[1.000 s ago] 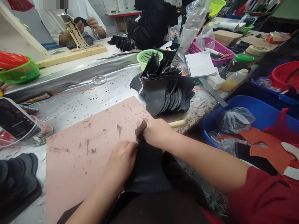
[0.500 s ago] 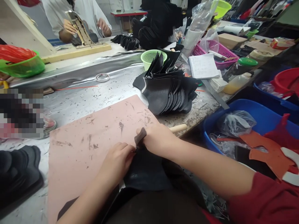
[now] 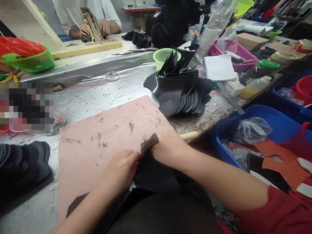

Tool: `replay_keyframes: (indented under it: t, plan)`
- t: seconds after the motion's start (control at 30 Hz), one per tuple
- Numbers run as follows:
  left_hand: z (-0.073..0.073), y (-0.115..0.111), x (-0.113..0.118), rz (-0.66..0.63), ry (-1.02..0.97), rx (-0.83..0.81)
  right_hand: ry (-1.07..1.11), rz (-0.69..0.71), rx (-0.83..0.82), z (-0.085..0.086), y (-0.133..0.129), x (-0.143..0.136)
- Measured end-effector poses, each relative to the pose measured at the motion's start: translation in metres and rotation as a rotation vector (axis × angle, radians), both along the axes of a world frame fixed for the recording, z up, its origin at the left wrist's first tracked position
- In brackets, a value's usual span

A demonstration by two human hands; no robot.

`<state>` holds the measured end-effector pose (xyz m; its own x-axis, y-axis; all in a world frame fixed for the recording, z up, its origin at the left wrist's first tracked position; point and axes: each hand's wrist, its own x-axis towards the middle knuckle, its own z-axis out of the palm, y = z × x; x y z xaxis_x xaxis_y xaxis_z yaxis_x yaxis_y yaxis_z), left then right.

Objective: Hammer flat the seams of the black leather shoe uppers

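Note:
My right hand (image 3: 168, 148) is closed round a hammer, whose dark head (image 3: 149, 144) shows beside the thumb and whose pale wooden handle (image 3: 190, 136) sticks out past the wrist. Just left of the head, my left hand (image 3: 124, 165) has its fingers closed at the edge of a black leather piece (image 3: 156, 175). That piece hangs over the near edge of a pink board (image 3: 83, 156); the fingertips' exact grip is hidden. Under my left forearm lies another dark piece (image 3: 75, 203).
Stacked black pieces stand at the left (image 3: 26, 165) and beyond the board (image 3: 175, 94). Behind them are a light green basket (image 3: 158, 60) and a notebook (image 3: 218, 68). A blue tub (image 3: 219, 139) holds scraps at right. Across the table, a person (image 3: 90, 21) works at a metal tool on a wooden base.
The view has shifted slightly, so the table's things sit further right. My hands keep nearly the same place and hold. Across the table, the person's hands have come closer to the metal tool.

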<state>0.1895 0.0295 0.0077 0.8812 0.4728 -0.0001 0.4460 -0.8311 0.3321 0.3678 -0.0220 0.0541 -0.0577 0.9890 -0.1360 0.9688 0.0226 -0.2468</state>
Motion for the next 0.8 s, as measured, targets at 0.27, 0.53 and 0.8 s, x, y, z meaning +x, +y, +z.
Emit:
replay_keyframes:
  t: [0.27, 0.53, 0.8]
  plan:
    - [0.005, -0.003, -0.012, -0.005, 0.036, -0.006, 0.002, 0.01, -0.105, 0.007, 0.0, -0.01]
    - [0.002, -0.002, -0.029, 0.028, 0.049, -0.083, 0.005, 0.038, -0.183, 0.013, -0.002, -0.023]
    - [-0.004, -0.008, -0.045, 0.047, -0.042, -0.11, -0.006, 0.076, -0.123, 0.002, -0.005, -0.032]
